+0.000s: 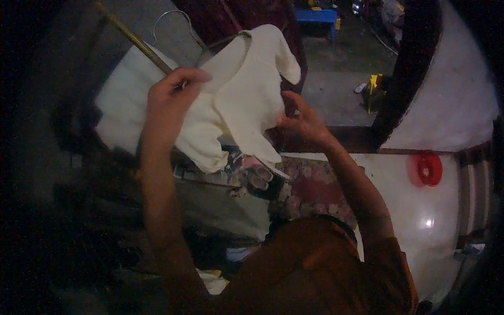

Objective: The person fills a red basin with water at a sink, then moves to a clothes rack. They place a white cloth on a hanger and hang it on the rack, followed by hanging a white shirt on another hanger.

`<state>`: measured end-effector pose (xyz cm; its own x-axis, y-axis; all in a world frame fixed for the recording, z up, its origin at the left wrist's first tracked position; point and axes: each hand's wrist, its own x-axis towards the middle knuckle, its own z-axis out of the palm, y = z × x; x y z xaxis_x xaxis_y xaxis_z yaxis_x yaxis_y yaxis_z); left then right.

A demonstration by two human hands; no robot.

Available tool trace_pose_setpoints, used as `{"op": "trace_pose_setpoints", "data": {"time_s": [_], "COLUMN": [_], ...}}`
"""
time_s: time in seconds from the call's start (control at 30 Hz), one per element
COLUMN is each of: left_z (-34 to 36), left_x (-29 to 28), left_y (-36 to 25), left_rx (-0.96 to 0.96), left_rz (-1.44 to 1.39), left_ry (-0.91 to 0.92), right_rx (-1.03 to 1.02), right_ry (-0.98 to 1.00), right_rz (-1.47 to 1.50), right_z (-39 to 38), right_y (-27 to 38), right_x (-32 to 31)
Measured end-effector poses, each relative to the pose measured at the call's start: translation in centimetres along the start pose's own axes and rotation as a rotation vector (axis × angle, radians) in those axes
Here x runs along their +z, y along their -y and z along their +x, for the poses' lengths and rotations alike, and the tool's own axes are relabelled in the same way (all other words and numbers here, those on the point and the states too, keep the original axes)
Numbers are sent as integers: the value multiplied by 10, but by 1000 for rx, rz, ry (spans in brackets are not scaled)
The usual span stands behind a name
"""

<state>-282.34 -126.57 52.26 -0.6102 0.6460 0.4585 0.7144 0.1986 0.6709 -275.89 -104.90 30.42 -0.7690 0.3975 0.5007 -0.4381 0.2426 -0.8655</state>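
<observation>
A white garment (252,79), perhaps a shirt, hangs spread out in front of me, with a sleeve-like part sticking out at its upper right. A thin wire hanger (186,17) curves up behind it, and a dark line runs along the cloth's top edge. My left hand (176,89) is at the cloth's left side, its fingers curled together; what they pinch is hidden. Beside the cloth's right edge is my right hand (304,123), thumb and fingers apart. A yellowish pole (134,39) slants down to behind my left hand. More white cloth (126,100) lies on the left.
Below the garment are shoes (259,177) near a worn reddish mat (320,186). A red round object (426,169) is on the pale tiled floor (409,210) at right. Through the doorway are a blue table (316,17) and a yellow object (374,92). A pale wall (451,84) stands right.
</observation>
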Motion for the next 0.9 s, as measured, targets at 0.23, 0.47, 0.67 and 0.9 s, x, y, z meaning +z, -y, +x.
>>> {"op": "trace_pose_setpoints", "data": {"time_s": [0.23,0.47,0.67,0.9], "left_z": [4,5,10,3], "left_x": [-14,-20,-21,-10], "left_y": [20,23,27,23], "left_rx": [141,246,291,285], "left_rz": [120,260,221,205], "left_ry": [-56,-9,32,74], "right_rx": [407,213,-289,-861], "right_ry": [100,-69,-138,-20], "right_rz": [243,234,-205,-738], "right_z": [-15,-13,44,107], "right_y": [-42,-5,81,132], "right_x": [-24,-72,-69,-16]}}
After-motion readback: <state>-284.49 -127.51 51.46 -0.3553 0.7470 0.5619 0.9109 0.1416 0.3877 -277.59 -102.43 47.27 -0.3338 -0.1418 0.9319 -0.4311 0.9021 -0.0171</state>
